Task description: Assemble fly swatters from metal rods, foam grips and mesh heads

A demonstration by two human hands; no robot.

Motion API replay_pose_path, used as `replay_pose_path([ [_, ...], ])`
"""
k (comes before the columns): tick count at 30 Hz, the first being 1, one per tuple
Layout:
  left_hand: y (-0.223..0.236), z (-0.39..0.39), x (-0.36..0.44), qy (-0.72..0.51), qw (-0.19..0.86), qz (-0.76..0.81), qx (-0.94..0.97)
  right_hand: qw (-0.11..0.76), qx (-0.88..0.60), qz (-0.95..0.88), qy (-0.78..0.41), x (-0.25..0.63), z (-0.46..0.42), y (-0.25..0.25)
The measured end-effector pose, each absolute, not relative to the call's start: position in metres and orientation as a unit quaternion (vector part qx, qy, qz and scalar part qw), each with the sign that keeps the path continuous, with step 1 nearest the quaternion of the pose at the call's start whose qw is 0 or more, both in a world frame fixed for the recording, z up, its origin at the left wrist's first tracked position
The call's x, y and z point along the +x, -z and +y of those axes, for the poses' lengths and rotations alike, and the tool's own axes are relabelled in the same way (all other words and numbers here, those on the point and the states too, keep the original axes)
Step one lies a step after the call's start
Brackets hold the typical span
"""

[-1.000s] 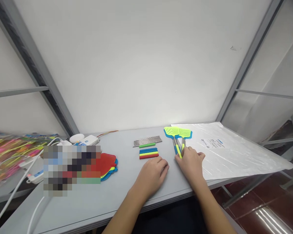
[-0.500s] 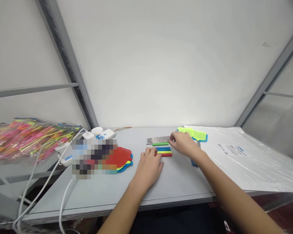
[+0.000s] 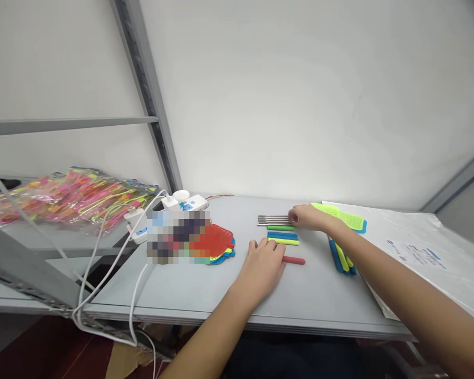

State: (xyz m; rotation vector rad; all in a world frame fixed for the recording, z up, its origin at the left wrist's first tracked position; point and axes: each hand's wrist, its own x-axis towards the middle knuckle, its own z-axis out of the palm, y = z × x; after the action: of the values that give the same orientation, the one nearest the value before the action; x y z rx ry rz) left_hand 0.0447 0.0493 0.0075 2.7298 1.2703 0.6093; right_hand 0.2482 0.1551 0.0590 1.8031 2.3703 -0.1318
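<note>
My left hand (image 3: 263,266) is closed around the left end of a red handle grip (image 3: 296,260), which lies apart from the others on the table. Beyond it a yellow-green handle grip (image 3: 286,241), blue ones (image 3: 282,235) and a green one (image 3: 280,228) lie side by side. My right hand (image 3: 306,217) pinches at the right end of a row of thin metal rods (image 3: 272,220); its fingertips hide how many it grips. To its right lie yellow-green and blue fly swatters (image 3: 351,221), their blue and yellow handles (image 3: 339,258) pointing towards me.
Red, yellow and blue swatter heads (image 3: 217,239) are stacked on the left, beside a blurred patch. White power strips (image 3: 195,203) and cables (image 3: 132,295) stand behind and left. Bagged colourful items (image 3: 90,195) fill the left shelf. A white plastic package (image 3: 411,263) covers the table's right.
The red grip has come away from the row towards me, with my left hand on it. My right hand stays at the rods' right end. The view has shifted.
</note>
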Motion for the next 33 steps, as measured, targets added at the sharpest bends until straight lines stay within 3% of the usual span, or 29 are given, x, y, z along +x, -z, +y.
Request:
replay_pose_path([
  [6,-0.008,0.043,0.035,-0.197,0.083,0.397,0.893,0.066,0.598,0.795,0.075,0.256,0.158,-0.056],
  [11,-0.008,0.036,0.025,-0.213,0.119,0.395,0.886,-0.015,0.601,0.794,0.089,0.272,0.150,-0.068],
  [16,-0.014,0.031,0.021,-0.369,0.197,0.369,0.830,-0.129,0.623,0.767,0.082,0.290,0.116,-0.094],
  [19,-0.017,0.028,0.022,-0.457,0.205,0.356,0.789,-0.303,0.621,0.711,0.135,0.283,0.081,-0.102],
  [22,-0.015,0.023,0.027,-0.480,0.222,0.354,0.771,-0.541,0.499,0.600,0.314,0.257,0.044,-0.098],
  [24,-0.012,0.017,0.033,-0.474,0.254,0.354,0.765,-0.612,0.409,0.532,0.417,0.236,0.024,-0.089],
  [28,-0.007,0.005,0.046,-0.441,0.357,0.356,0.742,-0.622,0.346,0.487,0.506,0.206,0.004,-0.069],
  [33,-0.004,0.000,0.052,-0.401,0.415,0.351,0.738,-0.646,0.352,0.500,0.457,0.195,0.002,-0.044],
])
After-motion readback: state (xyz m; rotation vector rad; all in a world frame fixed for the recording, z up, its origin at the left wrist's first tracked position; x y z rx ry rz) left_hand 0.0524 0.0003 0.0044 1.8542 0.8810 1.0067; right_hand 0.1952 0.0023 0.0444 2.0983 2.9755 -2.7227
